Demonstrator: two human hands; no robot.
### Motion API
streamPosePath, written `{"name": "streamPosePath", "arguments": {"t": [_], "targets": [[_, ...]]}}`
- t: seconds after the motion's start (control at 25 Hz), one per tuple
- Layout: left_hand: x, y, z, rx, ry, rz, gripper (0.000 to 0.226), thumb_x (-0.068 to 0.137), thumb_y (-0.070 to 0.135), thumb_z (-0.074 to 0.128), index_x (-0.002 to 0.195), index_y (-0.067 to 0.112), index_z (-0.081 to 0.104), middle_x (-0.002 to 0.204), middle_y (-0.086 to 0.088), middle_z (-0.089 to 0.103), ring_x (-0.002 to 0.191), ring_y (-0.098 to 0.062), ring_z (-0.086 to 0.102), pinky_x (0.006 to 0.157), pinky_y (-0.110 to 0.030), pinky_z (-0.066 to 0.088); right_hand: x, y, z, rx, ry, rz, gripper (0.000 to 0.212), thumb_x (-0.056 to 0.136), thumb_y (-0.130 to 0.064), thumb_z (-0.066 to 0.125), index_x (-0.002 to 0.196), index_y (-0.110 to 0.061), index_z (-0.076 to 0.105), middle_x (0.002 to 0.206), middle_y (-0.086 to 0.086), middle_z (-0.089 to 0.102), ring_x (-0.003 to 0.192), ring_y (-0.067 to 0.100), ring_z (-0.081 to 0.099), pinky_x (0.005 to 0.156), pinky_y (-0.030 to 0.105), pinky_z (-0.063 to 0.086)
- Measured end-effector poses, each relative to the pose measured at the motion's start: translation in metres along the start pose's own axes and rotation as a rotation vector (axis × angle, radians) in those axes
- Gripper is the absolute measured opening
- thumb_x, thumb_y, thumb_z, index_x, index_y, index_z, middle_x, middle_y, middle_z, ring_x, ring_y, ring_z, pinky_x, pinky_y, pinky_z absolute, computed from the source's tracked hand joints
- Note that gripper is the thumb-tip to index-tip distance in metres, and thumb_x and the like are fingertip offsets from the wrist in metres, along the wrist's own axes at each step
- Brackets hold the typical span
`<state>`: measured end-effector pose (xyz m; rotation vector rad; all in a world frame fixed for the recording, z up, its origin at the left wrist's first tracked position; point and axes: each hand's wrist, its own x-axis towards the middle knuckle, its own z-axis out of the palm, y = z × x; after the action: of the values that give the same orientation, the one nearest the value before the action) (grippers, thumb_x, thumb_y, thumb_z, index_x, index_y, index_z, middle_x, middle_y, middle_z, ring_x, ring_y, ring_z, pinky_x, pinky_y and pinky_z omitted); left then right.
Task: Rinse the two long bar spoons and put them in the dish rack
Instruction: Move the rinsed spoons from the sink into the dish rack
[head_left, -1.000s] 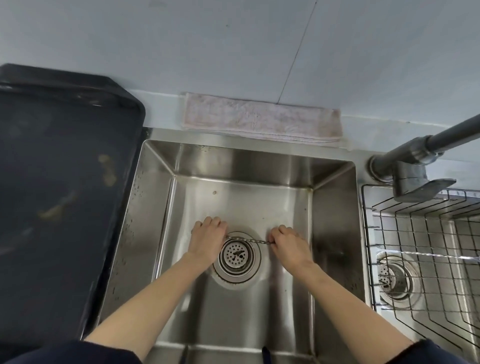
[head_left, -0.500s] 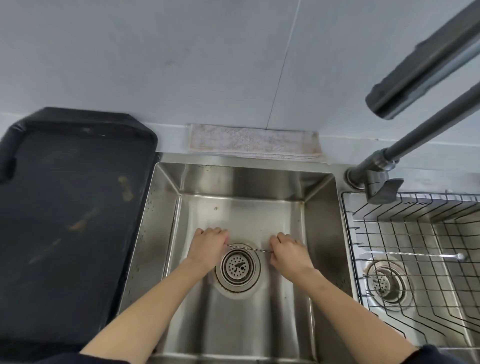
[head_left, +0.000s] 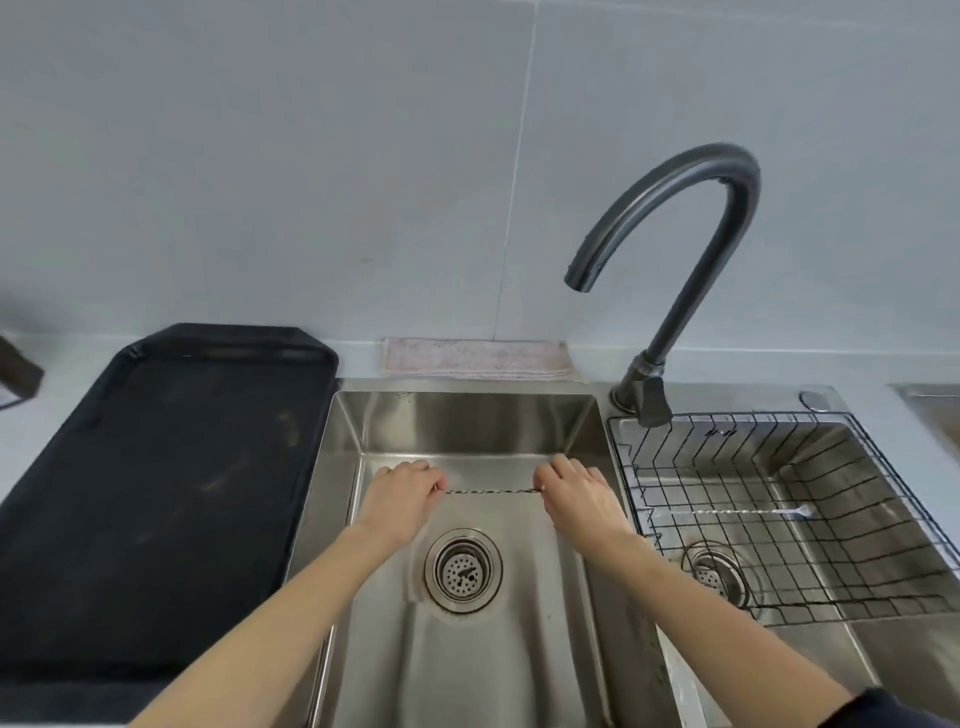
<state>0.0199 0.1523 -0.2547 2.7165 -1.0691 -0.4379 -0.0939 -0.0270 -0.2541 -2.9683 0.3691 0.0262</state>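
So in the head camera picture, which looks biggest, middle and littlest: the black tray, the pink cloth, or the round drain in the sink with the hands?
1. Black tray, by far the largest.
2. Pink cloth.
3. Round drain, smallest, though it sits nearer the camera than the cloth.

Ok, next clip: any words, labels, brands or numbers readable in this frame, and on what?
None can be read.
Faucet: no marking shows.
Black tray: smudges only, no text.
Cloth behind the sink: plain.
Twisted bar spoon between the left hand and right hand: no engraving visible.
Dish rack: no tag.
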Motion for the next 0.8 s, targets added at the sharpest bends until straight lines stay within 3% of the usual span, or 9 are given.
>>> {"name": "streamPosePath", "arguments": {"t": [0.12, 0.32, 0.44, 0.56, 0.68, 0.8], "targets": [[-0.013, 0.007, -0.012, -0.006, 0.026, 0.020, 0.028, 0.096, 0.026, 0.039, 0.113, 0.019, 0.061, 0.119, 0.000, 0.062, 0.112, -0.022, 0.056, 0.091, -0.032, 0.041, -0.016, -0.003, -0.014, -0.072, 0.049, -0.001, 0.037, 0.041, -0.009, 0.087, 0.065, -0.022, 0.061, 0.062, -0.007, 0.063, 0.055, 0.013, 0.064, 0.052, 0.024, 0.051], [-0.031, 0.017, -0.025, 0.043, 0.070, 0.100, 0.029, 0.096, 0.027, 0.038, 0.111, 0.020, 0.062, 0.114, -0.001, 0.063, 0.105, -0.024, 0.059, 0.086, -0.033, 0.043, -0.042, -0.010, -0.029, -0.083, 0.106, 0.034, 0.041, 0.032, -0.010, 0.088, 0.059, -0.024, 0.061, 0.055, -0.007, 0.058, 0.045, 0.011, 0.059, 0.048, 0.017, 0.048], [-0.038, 0.023, -0.029, 0.057, 0.072, 0.147, 0.030, 0.096, 0.030, 0.038, 0.113, 0.022, 0.061, 0.114, 0.000, 0.063, 0.105, -0.023, 0.060, 0.086, -0.032, 0.044, -0.058, -0.011, -0.032, -0.031, 0.166, 0.085, 0.028, 0.049, -0.004, 0.083, 0.066, -0.018, 0.066, 0.064, -0.002, 0.063, 0.056, 0.017, 0.065, 0.055, 0.025, 0.052], [-0.043, 0.036, -0.030, 0.074, 0.080, 0.177, 0.030, 0.096, 0.029, 0.039, 0.115, 0.023, 0.061, 0.115, 0.001, 0.063, 0.108, -0.023, 0.059, 0.084, -0.032, 0.044, -0.072, -0.006, -0.033, 0.072, 0.184, 0.149, 0.015, 0.076, 0.001, 0.062, 0.085, -0.008, 0.068, 0.085, 0.012, 0.067, 0.080, 0.031, 0.065, 0.075, 0.038, 0.051], [-0.046, 0.051, -0.026, 0.038, 0.105, 0.157, 0.029, 0.095, 0.029, 0.041, 0.113, 0.025, 0.063, 0.115, 0.002, 0.063, 0.109, -0.020, 0.058, 0.075, -0.028, 0.040, -0.083, 0.005, -0.037, 0.097, 0.174, 0.171, 0.016, 0.081, 0.001, 0.056, 0.092, -0.005, 0.066, 0.093, 0.016, 0.066, 0.089, 0.033, 0.063, 0.081, 0.040, 0.048], [-0.041, 0.073, -0.018, -0.024, 0.112, 0.125, 0.025, 0.093, 0.029, 0.047, 0.108, 0.024, 0.066, 0.111, 0.000, 0.065, 0.106, -0.021, 0.059, 0.079, -0.031, 0.045, -0.091, 0.029, -0.041, 0.094, 0.186, 0.132, 0.016, 0.084, -0.001, 0.055, 0.096, -0.006, 0.065, 0.100, 0.014, 0.065, 0.095, 0.033, 0.061, 0.080, 0.040, 0.048]]}}
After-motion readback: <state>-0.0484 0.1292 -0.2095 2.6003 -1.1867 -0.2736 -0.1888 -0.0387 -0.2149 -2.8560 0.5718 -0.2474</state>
